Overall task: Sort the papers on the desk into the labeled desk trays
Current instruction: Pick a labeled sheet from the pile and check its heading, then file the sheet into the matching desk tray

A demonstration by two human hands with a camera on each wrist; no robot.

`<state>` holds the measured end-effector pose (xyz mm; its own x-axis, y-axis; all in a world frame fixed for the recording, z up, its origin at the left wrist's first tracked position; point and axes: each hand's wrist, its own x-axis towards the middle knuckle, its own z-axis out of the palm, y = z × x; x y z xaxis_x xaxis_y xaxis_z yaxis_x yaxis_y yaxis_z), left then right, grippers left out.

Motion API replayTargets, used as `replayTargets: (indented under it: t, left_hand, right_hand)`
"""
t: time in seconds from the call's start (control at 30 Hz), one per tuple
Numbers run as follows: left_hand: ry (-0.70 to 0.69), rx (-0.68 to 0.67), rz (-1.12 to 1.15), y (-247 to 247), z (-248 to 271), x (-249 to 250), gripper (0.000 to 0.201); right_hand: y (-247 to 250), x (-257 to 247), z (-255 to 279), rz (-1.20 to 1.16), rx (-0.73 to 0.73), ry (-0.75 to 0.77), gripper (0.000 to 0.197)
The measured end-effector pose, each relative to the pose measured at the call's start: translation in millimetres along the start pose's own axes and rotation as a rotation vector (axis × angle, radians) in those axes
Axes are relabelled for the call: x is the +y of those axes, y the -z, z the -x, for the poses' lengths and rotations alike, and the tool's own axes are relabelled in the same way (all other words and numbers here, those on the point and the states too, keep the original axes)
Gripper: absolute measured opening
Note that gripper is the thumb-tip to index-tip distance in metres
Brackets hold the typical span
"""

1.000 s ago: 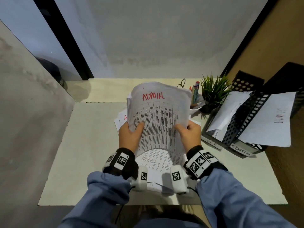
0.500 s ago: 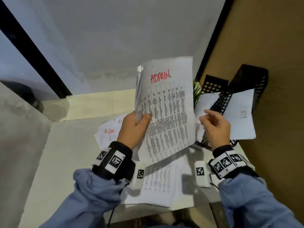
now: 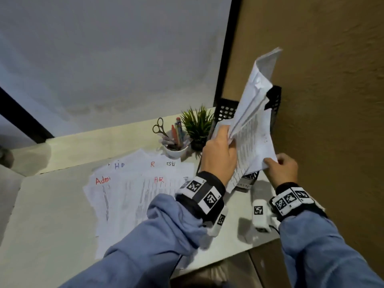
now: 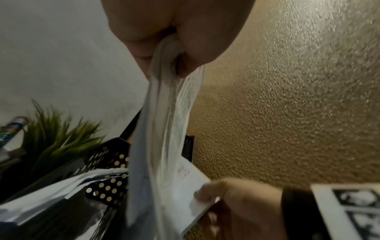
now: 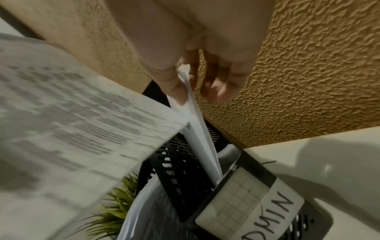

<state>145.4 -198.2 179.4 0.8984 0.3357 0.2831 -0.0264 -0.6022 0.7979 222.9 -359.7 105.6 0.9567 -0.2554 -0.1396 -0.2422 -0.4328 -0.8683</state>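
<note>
My left hand (image 3: 227, 134) grips a bundle of printed papers (image 3: 254, 113) and holds it raised and tilted over the black perforated desk trays (image 3: 226, 113) at the desk's right end. The left wrist view shows that bundle (image 4: 164, 129) squeezed between thumb and fingers. My right hand (image 3: 270, 162) pinches the lower corner of white sheets (image 5: 197, 123) that stand in the tray labeled ADMIN (image 5: 267, 209). More papers (image 3: 135, 190) marked "Admi" and "HR" lie spread on the desk to the left.
A white cup (image 3: 174, 151) with pens and scissors and a small green plant (image 3: 197, 125) stand just left of the trays. A brown textured wall (image 3: 322, 100) rises right behind the trays. The desk's front edge (image 3: 239, 252) runs under my forearms.
My left hand has carried the ADMIN bundle right, over the trays. My right hand let go of it and took the corner of the sheets in the ADMIN tray.
</note>
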Motion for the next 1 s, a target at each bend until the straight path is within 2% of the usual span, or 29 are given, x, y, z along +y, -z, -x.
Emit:
replayTargets:
  t: [0.17,0.3,0.43,0.53,0.63,0.7,0.8,0.9,1.0]
  left_hand:
    - [-0.015,-0.021,-0.076,-25.1,2.1,14.1,0.051]
    - [-0.054,-0.051,-0.123,-48.8,-0.3,15.1,0.058]
    - [0.041,-0.107,-0.086,-80.1,-7.0,11.5,0.058]
    - [0.081,-0.133,-0.008,-100.3,-14.5,-1.2,0.060]
    - [0.101,-0.270,0.040,-120.3,-20.4,-18.8,0.061]
    - [0.176,-0.402,-0.039,-129.6,-22.9,-29.4,0.054]
    - [0.277,-0.529,-0.169,-134.1,-21.6,-40.1,0.048]
    - [0.288,-0.530,-0.163,-128.0,-22.1,-43.3,0.051]
    - [0.243,-0.499,-0.040,-112.5,-22.1,-40.5,0.053]
  right_hand:
    - [15.0,-17.7,-0.6,-0.109,-0.039,0.191,0.029]
    - [23.4,-21.8,-10.6,-0.161,-0.041,0.241,0.015]
    - [25.8,-26.4,-20.2,-0.134,-0.029,0.330,0.001]
    - [26.0,-32.3,-25.9,-0.109,-0.025,0.358,0.010]
    - [25.6,-37.9,-25.1,-0.120,0.018,0.422,0.017]
    - [23.5,-37.9,-21.2,-0.044,0.030,0.460,0.008]
    - [16.2,-30.2,-19.2,0.108,-0.045,0.411,0.009]
    - [12.3,-27.7,-22.9,0.155,-0.053,0.373,0.015]
    - [12.3,-33.6,-23.7,0.130,-0.035,0.380,0.017]
